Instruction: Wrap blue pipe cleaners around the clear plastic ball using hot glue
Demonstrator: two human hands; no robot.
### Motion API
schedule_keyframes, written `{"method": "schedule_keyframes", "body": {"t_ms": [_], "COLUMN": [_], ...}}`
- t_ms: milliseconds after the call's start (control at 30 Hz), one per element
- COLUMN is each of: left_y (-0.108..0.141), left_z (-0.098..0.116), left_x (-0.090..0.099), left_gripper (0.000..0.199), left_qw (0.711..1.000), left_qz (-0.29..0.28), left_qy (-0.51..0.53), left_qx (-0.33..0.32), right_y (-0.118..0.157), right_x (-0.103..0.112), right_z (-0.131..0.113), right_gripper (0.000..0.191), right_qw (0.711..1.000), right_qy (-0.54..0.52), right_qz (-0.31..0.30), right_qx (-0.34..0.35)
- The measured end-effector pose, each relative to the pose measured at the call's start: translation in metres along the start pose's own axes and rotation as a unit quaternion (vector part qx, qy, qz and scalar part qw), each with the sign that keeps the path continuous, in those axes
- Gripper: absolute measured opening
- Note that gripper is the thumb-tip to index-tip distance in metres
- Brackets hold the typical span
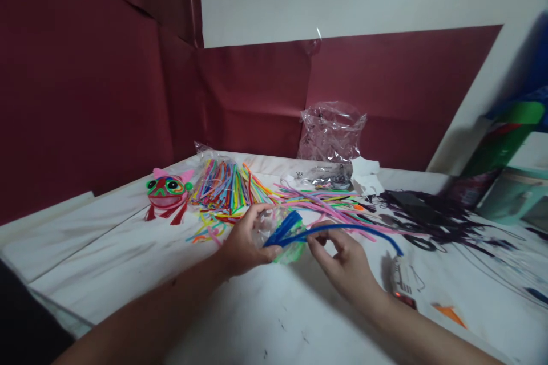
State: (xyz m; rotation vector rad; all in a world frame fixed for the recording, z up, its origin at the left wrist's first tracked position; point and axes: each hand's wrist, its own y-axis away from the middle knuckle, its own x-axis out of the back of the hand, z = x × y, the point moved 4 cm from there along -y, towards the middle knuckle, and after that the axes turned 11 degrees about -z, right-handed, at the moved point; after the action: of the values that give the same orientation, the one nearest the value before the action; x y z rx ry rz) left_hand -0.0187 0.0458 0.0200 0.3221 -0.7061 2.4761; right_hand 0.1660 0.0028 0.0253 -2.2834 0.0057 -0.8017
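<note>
My left hand (246,242) grips a clear, rounded piece with green along its edge (295,254). Several short blue pipe cleaner lengths (286,225) lie across that piece, under my left thumb. From there a long blue pipe cleaner (363,227) arches to the right, its free end drooping toward the table. My right hand (338,251) pinches this long one between thumb and finger, close to the piece. What my left fingers do behind the clear piece is hidden.
A pink, green and red pipe cleaner animal head (166,197) stands at left. Behind my hands lie bundled pipe cleaners (218,185) and a clear plastic bag (331,134). To the right are dark strands (432,217), a white device with a red light (401,279) and an orange piece (449,315).
</note>
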Motion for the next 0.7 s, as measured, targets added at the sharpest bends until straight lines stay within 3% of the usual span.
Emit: {"method": "schedule_keyframes", "body": {"t_ms": [100,233,433,567,700], "left_y": [0.000,-0.003,-0.004,-0.002,0.000], "left_z": [-0.002,-0.008,-0.013,-0.007,0.000], "left_x": [0.001,0.002,0.003,0.000,-0.002], "left_gripper": [0.065,0.065,0.066,0.069,0.071], "left_qw": [1.000,0.998,0.996,0.999,0.999], "left_qz": [-0.006,-0.015,-0.017,-0.029,-0.022], "left_qy": [0.012,0.053,0.088,0.038,-0.039], "left_qx": [0.007,0.002,-0.014,0.002,-0.026], "right_y": [0.002,0.002,-0.004,-0.005,-0.006], "right_x": [-0.003,-0.001,-0.003,-0.003,0.001], "right_z": [-0.002,-0.002,0.011,0.011,0.007], "right_gripper": [0.009,0.020,0.014,0.014,0.011], "right_qw": [0.999,0.999,0.994,0.994,0.996], "right_qy": [0.007,-0.032,-0.082,-0.097,-0.091], "right_qz": [-0.037,-0.009,-0.012,-0.010,0.003], "right_qx": [-0.019,-0.029,-0.067,-0.047,-0.016]}}
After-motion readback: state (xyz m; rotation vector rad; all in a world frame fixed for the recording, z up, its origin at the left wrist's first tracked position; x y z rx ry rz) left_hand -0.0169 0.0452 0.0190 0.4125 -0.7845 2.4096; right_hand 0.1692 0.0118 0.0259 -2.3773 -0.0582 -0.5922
